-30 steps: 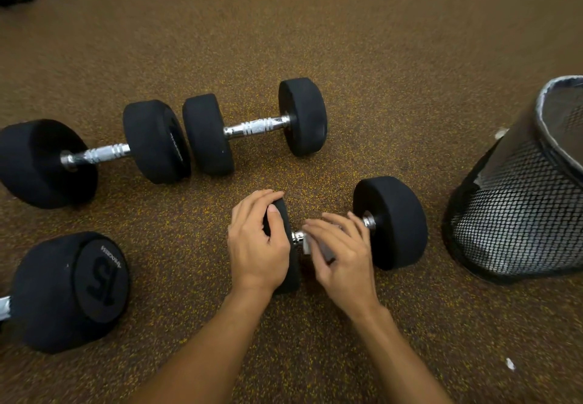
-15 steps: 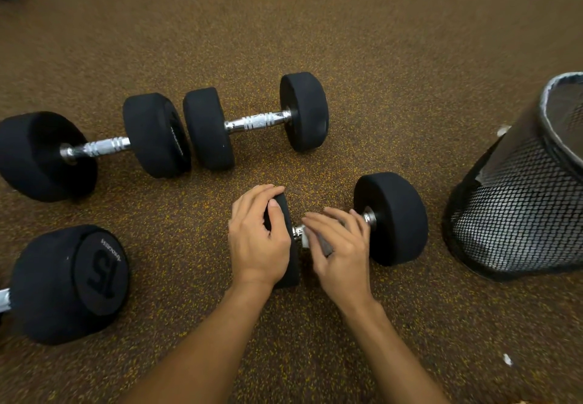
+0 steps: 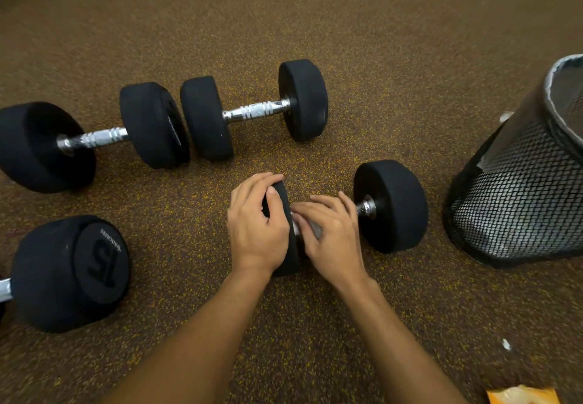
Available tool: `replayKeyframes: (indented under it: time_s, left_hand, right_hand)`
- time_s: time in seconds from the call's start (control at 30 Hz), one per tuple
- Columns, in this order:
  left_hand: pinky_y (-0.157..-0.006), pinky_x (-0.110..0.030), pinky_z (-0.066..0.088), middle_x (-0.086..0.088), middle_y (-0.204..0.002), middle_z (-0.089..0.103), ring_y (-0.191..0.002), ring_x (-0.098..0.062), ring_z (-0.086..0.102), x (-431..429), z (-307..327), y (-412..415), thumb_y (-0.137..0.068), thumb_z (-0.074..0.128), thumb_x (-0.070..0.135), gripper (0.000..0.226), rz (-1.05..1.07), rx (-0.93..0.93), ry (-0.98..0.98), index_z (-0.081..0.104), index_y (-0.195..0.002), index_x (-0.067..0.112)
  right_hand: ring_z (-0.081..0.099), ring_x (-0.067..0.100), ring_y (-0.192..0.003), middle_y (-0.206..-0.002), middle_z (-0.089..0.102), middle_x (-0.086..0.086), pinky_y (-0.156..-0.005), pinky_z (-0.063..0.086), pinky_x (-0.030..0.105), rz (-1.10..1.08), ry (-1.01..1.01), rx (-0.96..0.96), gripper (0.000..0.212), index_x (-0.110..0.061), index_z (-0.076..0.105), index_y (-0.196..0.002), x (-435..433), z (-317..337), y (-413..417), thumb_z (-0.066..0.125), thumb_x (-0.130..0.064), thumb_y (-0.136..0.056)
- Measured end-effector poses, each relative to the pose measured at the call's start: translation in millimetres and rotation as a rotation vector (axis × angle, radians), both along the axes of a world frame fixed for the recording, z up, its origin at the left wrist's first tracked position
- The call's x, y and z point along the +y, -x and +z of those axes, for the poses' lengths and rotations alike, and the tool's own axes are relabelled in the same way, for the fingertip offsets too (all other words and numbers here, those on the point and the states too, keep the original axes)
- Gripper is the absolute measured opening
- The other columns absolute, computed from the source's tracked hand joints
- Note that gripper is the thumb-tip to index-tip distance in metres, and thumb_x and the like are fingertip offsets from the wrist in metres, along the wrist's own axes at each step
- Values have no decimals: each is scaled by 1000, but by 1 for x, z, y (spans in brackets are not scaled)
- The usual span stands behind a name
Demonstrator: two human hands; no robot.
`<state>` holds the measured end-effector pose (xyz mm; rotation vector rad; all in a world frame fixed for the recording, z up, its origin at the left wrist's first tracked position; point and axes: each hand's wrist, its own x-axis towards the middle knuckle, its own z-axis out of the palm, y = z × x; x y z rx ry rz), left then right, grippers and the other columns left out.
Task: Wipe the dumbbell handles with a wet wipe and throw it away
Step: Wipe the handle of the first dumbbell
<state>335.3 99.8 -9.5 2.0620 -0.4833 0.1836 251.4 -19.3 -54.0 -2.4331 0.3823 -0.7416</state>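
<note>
A: Gripping anything, the left hand (image 3: 257, 230)?
B: Yes, its fingers curl over the left weight of the near dumbbell (image 3: 391, 205).
A: And the right hand (image 3: 331, 239)?
B: Its fingers wrap over the handle (image 3: 366, 207), holding a pale wet wipe (image 3: 310, 230) against the metal beside that weight.
A: Where does it lie?
B: On the speckled floor (image 3: 378, 41), right weight near a black mesh bin (image 3: 520, 208). A second dumbbell (image 3: 255, 110) lies beyond.

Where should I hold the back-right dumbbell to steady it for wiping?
Grip the dumbbell by its left head from above, wrapping over its rim. It lies on the floor with its bare handle level between two round heads, so it could roll; capping one head likely steadies it and leaves the handle free.
</note>
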Motion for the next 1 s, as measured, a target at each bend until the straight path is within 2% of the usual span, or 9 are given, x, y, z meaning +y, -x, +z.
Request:
replayKeyframes:
  time_s: [0.23, 0.4, 0.63, 0.73, 0.87, 1.0]
  left_hand:
    - [-111, -32, 45, 5, -125, 71, -123, -14, 60, 1, -1, 1, -105, 45, 20, 35, 3, -15, -4, 76, -121, 17]
    - [-111, -33, 45, 6, -126, 71, -124, -15, 60, 1, 0, 1, -105, 45, 22, 35, 9, -3, -9, 76, -121, 20]
    - [-110, -36, 46, 7, -127, 70, -125, -15, 59, 1, 1, 2, -105, 44, 23, 36, 10, 0, -10, 76, -122, 20]
    - [-110, -32, 45, 7, -126, 71, -124, -15, 60, 1, 0, 1, -105, 43, 24, 37, 4, -11, -3, 76, -120, 20]
    - [-109, -25, 41, 6, -127, 71, -124, -14, 60, 1, 0, 1, -105, 43, 24, 37, 8, -14, -12, 76, -121, 19]
    - [-111, -27, 42, 7, -128, 70, -125, -13, 59, 2, 0, 2, -105, 44, 23, 37, 4, -8, -25, 76, -123, 19]
  right_hand:
    - [63, 12, -124, -121, 77, -18, -125, 28, 51, -5, 7, -59, 21, -26, 82, -114, 6, -1, 11, 69, -28, -99]
    - [64, 13, -121, -114, 78, -16, -126, 24, 51, -3, 5, 81, 30, -27, 82, -110, 6, 11, -5, 54, -36, -101]
    - [64, 12, -123, -115, 78, -18, -125, 26, 54, -28, -42, -44, 16, -26, 83, -108, 8, 3, 7, 75, -26, -95]
    - [64, 12, -120, -111, 79, -18, -123, 28, 56, -49, -78, -14, 16, -28, 83, -107, 9, 7, -1, 73, -27, -95]
    - [63, 12, -125, -116, 78, -19, -125, 26, 54, -3, -39, -40, 18, -28, 83, -110, 5, 4, 8, 74, -26, -95]
    - [64, 12, -123, -114, 78, -18, -125, 27, 55, -36, -30, -18, 17, -27, 83, -109, 8, 7, 3, 73, -25, -95]
